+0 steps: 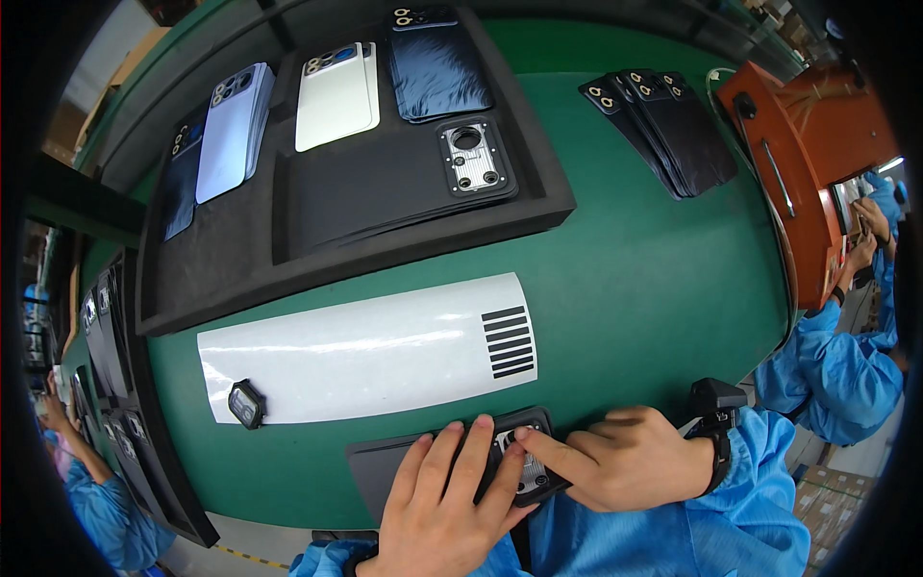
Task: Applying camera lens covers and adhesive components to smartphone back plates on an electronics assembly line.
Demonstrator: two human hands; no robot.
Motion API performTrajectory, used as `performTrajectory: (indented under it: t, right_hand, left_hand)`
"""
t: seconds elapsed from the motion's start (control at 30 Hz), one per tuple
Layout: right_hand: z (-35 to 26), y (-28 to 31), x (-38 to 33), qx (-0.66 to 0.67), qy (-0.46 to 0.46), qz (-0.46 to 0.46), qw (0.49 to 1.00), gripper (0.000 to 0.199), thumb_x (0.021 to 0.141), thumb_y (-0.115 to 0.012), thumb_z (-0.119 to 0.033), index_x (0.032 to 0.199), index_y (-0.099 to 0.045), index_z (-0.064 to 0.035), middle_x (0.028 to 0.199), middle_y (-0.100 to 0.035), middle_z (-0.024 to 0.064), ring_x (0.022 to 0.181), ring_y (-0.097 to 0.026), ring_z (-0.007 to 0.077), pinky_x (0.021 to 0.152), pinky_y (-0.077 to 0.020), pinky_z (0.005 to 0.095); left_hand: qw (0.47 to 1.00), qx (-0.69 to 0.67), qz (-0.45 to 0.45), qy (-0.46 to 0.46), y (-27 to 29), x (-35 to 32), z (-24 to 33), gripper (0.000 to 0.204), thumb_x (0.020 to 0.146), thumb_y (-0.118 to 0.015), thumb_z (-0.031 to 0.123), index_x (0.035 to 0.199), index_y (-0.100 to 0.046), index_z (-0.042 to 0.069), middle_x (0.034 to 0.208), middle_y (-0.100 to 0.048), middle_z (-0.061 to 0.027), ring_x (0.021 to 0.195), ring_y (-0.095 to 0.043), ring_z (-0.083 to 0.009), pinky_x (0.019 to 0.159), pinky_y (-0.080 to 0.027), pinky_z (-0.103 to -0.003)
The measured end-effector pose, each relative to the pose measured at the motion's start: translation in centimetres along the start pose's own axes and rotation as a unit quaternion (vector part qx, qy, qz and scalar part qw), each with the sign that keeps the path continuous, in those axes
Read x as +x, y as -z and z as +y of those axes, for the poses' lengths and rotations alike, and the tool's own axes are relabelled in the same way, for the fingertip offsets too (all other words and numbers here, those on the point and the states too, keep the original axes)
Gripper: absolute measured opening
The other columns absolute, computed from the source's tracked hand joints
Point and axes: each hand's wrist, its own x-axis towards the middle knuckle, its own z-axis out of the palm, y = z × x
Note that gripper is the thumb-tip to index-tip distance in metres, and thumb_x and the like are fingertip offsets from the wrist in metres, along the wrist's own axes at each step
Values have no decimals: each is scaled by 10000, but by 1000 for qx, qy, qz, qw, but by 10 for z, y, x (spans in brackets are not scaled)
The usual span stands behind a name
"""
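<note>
A dark phone back cover (369, 468) lies at the near edge of the green bench, its silver camera plate (535, 473) toward the right end. My left hand (444, 505) rests across the cover with fingers spread and flat; no grip shows. From the right, my right hand (623, 460) reaches in with its index fingertip on the top of the camera plate. Its other fingers are curled, and whatever they may hold is hidden. Just beyond lies a glossy white backing sheet (356, 351), with a column of several black strips (507, 343) at its right end.
A small black octagonal object (247, 404) sits on the sheet's left corner. Behind is a black foam tray (221, 274) with blue, white and dark phone covers. More dark covers (663, 125) lie fanned at the back right, near an orange cabinet (784, 144). Co-workers flank the bench.
</note>
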Motion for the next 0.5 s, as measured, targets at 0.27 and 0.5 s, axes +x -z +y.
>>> performTrajectory:
  t: [0.27, 0.5]
  right_hand:
    - [0, -2, -1, -7, 4, 10, 1000, 489, 728, -620, -117, 1201, -649, 2, 576, -488, -43, 467, -508, 82, 476, -416, 226]
    - [1, -2, 1, 6, 5, 22, 1000, 515, 723, -631, -136, 1219, -640, 2, 568, -488, -37, 461, -512, 89, 463, -411, 233]
  left_hand:
    - [1000, -12, 13, 0, 3, 2, 2, 523, 747, -741, 389, 1188, -659, 120, 1310, -546, -173, 1174, -542, -335, 980, -459, -475]
    - [1000, -29, 4, 11, 10, 3, 5, 536, 712, -763, 304, 1193, -647, 96, 1331, -522, -170, 1199, -510, -344, 1024, -423, -471]
